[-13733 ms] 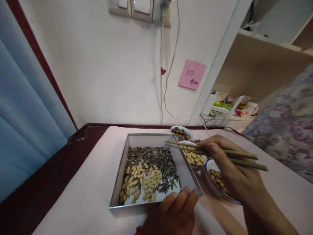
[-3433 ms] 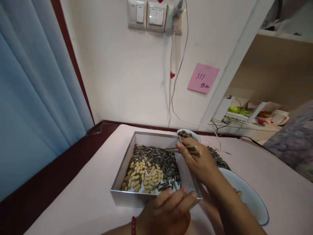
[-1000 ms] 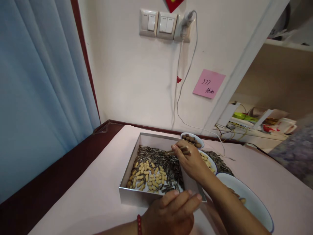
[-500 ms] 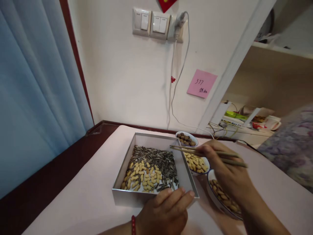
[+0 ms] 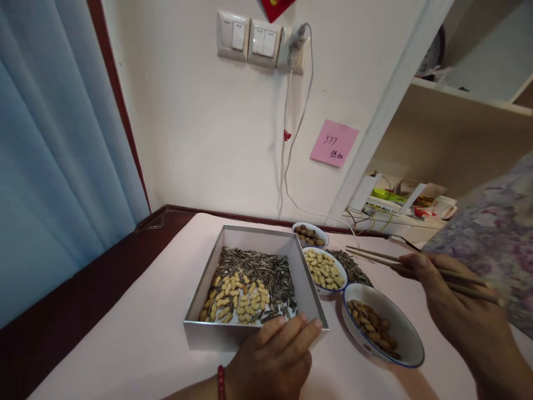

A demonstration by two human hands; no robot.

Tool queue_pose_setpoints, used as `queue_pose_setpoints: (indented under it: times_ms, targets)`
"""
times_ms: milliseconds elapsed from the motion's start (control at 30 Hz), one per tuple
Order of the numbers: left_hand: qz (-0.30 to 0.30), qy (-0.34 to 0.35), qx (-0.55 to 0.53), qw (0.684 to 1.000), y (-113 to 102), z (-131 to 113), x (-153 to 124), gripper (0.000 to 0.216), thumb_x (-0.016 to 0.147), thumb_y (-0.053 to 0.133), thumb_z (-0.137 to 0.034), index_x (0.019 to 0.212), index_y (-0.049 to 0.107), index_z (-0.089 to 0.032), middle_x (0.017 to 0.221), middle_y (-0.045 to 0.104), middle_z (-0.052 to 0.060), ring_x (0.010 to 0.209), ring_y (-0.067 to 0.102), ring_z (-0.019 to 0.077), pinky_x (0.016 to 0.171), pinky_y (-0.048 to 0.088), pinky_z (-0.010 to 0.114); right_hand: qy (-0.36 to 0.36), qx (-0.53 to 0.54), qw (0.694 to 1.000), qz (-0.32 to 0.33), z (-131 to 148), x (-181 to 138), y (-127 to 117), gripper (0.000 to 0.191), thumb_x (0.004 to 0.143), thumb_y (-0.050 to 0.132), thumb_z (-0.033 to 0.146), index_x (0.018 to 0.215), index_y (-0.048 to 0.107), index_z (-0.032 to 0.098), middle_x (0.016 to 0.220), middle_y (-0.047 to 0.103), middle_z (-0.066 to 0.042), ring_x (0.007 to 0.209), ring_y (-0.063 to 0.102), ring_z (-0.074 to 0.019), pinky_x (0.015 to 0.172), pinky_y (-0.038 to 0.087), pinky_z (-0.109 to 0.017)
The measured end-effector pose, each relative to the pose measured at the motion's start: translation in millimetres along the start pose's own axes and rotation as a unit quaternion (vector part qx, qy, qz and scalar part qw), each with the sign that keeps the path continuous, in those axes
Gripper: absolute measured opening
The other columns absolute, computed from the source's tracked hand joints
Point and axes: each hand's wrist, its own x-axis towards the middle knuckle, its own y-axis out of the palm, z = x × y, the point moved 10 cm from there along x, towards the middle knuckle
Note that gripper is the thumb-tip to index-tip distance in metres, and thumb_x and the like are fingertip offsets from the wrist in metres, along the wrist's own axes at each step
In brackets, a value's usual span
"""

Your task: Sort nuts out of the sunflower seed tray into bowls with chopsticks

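Note:
A shallow silver tray (image 5: 307, 297) on the pink table holds striped sunflower seeds (image 5: 254, 266) and pale peanuts (image 5: 235, 297). My left hand (image 5: 272, 358) grips the tray's near right corner, fingers curled over the rim. My right hand (image 5: 462, 316) is raised to the right of the bowls, closed on a pair of chopsticks (image 5: 375, 258) whose tips point left over a loose pile of sunflower seeds (image 5: 352, 266). I see nothing between the tips.
Right of the tray stand three blue-rimmed bowls: brown nuts (image 5: 310, 235) at the back, peanuts (image 5: 325, 269) in the middle, brown nuts (image 5: 381, 328) nearest. A cable (image 5: 287, 161) hangs down the wall. A blue curtain (image 5: 54, 166) is left, a shelf (image 5: 408, 205) right.
My right hand has drawn back to the right with the chopsticks, away from the tray and clear of the bowls. My left hand has stayed on the tray's corner.

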Motion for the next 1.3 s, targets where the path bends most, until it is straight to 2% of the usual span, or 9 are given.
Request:
queue_pose_setpoints:
  times_ms: [133, 233, 367, 500, 633, 800, 1100, 1300]
  targets:
    - [-0.002, -0.004, 0.005, 1.0, -1, 0, 0, 0.014, 0.099, 0.064, -0.026, 0.093, 0.076, -0.028, 0.146, 0.066, -0.006, 0.137, 0.053, 0.0146, 0.123, 0.024, 0.032, -0.027, 0.089, 0.995, 0.048, 36, -9, 30, 0.037, 0.099, 0.056, 0.061, 0.091, 0.073, 0.029, 0.094, 0.079, -0.008, 0.094, 0.077, -0.0335, 0.084, 0.059, -0.048]
    - [-0.002, 0.0, 0.011, 1.0, -2, -2, 0, 0.013, 0.099, 0.065, -0.028, 0.094, 0.076, -0.029, 0.147, 0.065, -0.006, 0.137, 0.053, 0.0143, 0.119, 0.029, 0.03, -0.069, 0.149, 0.979, 0.122, 67, -19, 71, 0.036, 0.102, 0.055, 0.057, 0.092, 0.072, 0.027, 0.091, 0.076, -0.006, 0.088, 0.075, -0.0279, 0.077, 0.058, -0.041]
    - [-0.008, -0.003, 0.019, 1.0, -3, 0, 0, 0.012, 0.097, 0.066, -0.026, 0.096, 0.078, -0.029, 0.146, 0.066, -0.007, 0.135, 0.055, 0.0134, 0.115, 0.035, 0.029, -0.15, 0.154, 0.953, 0.215, 104, -34, 129, 0.036, 0.106, 0.051, 0.047, 0.087, 0.07, 0.023, 0.082, 0.07, -0.004, 0.078, 0.067, -0.0221, 0.071, 0.051, -0.035]
    - [-0.017, -0.001, 0.029, 0.999, -4, -1, 2, 0.012, 0.096, 0.067, -0.025, 0.098, 0.078, -0.029, 0.147, 0.066, -0.007, 0.133, 0.056, 0.012, 0.113, 0.038, 0.027, -0.189, 0.149, 0.936, 0.256, 123, -40, 169, 0.036, 0.106, 0.05, 0.043, 0.081, 0.066, 0.022, 0.078, 0.066, -0.003, 0.075, 0.062, -0.0202, 0.071, 0.046, -0.034]
    - [-0.015, -0.021, 0.037, 0.999, -1, 0, 1, 0.013, 0.097, 0.068, -0.025, 0.103, 0.079, -0.029, 0.155, 0.059, -0.008, 0.136, 0.053, 0.011, 0.111, 0.039, 0.024, -0.214, 0.146, 0.926, 0.275, 133, -42, 194, 0.033, 0.105, 0.051, 0.039, 0.079, 0.062, 0.022, 0.079, 0.065, -0.003, 0.075, 0.06, -0.0194, 0.072, 0.044, -0.033]
    - [-0.01, -0.013, 0.056, 0.998, 3, -4, -2, 0.014, 0.098, 0.068, -0.029, 0.108, 0.077, -0.031, 0.155, 0.059, -0.008, 0.141, 0.049, 0.0131, 0.112, 0.039, 0.025, -0.225, 0.139, 0.924, 0.277, 134, -44, 206, 0.032, 0.105, 0.05, 0.038, 0.078, 0.06, 0.022, 0.077, 0.063, -0.003, 0.073, 0.058, -0.0195, 0.07, 0.042, -0.033]
    - [-0.001, -0.015, 0.051, 0.999, 0, -1, 0, 0.016, 0.099, 0.065, -0.027, 0.109, 0.077, -0.03, 0.157, 0.056, -0.008, 0.143, 0.047, 0.0128, 0.115, 0.036, 0.025, -0.216, 0.13, 0.933, 0.255, 128, -43, 185, 0.036, 0.106, 0.048, 0.039, 0.074, 0.055, 0.023, 0.073, 0.059, -0.001, 0.069, 0.054, -0.0187, 0.067, 0.039, -0.033]
    - [-0.001, -0.005, 0.043, 0.999, 0, -1, -1, 0.016, 0.098, 0.066, -0.029, 0.11, 0.077, -0.029, 0.158, 0.056, -0.006, 0.143, 0.047, 0.0142, 0.116, 0.035, 0.026, -0.221, 0.131, 0.928, 0.27, 133, -45, 197, 0.031, 0.104, 0.05, 0.036, 0.077, 0.058, 0.023, 0.076, 0.063, -0.002, 0.073, 0.058, -0.0194, 0.07, 0.042, -0.032]
